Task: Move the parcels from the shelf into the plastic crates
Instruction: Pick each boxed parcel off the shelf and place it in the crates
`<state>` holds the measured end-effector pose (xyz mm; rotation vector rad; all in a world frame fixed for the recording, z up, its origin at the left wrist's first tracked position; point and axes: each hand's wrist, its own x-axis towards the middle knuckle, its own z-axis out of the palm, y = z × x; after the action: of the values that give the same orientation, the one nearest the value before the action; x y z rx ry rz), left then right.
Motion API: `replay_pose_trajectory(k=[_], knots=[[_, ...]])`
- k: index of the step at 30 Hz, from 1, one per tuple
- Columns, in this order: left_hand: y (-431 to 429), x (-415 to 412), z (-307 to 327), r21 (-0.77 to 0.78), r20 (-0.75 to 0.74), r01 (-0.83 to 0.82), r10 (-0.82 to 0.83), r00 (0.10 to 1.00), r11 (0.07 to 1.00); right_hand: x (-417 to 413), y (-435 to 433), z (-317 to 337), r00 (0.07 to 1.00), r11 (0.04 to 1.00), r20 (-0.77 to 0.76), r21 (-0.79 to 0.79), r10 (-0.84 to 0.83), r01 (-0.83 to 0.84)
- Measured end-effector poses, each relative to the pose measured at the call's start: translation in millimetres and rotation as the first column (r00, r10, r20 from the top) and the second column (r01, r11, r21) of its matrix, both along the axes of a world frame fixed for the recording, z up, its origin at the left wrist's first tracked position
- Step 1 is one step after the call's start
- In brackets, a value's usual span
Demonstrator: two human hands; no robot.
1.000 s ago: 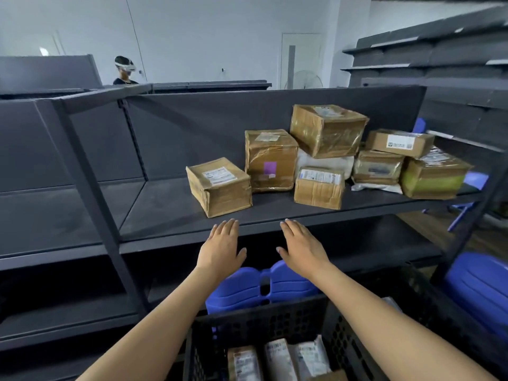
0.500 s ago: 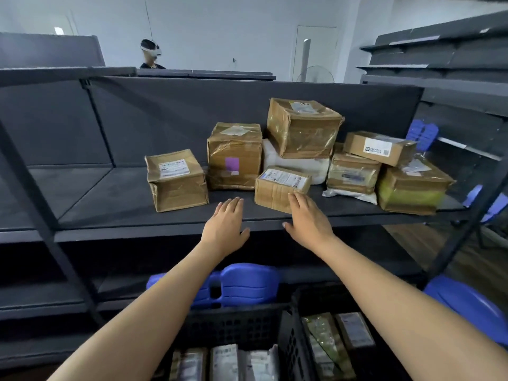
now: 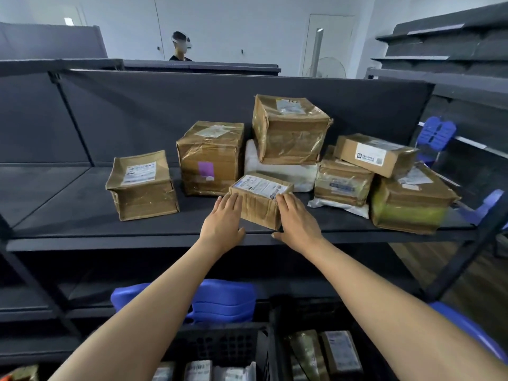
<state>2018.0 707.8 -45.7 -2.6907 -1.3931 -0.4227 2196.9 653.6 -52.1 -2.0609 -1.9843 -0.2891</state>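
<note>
Box [image 3: 261, 204] btwn L hand [image 3: 223, 219], R hand [image 3: 298, 224]; parcel stack [image 3: 291, 133] close behind.

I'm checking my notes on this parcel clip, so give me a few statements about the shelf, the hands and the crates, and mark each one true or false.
1. The left hand and right hand flank the small box. True.
2. The purple-sticker box sits on the white parcel. False: it stands on the shelf; the tall box sits on the white parcel.
3. The crates are empty. False: parcels lie in them.
4. The leftmost box stands apart from the others. True.
</note>
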Motion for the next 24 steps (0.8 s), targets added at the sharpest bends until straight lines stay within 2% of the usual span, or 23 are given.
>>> replay_pose_trajectory(k=[6,16,21,24], knots=[[16,15,-2,0.028,0.021,0.035,-0.036,0.999,0.999,10,11,-1,0.997,0.998,0.034,-0.016,0.066,-0.066],[35,34,-12,0.037,-0.086,0.048,-0.045,0.995,0.998,13,27,-4,0.985,0.984,-0.011,0.047,0.173,-0.173],[39,34,-14,0.022,0.007,0.07,-0.07,0.997,0.997,15,30,-8,0.98,0.977,-0.003,0.078,0.197,-0.196],[41,26,-12,-0.046,0.201,0.047,-0.037,0.979,0.998,13,28,-7,0.977,0.969,0.013,0.126,0.211,-0.211]])
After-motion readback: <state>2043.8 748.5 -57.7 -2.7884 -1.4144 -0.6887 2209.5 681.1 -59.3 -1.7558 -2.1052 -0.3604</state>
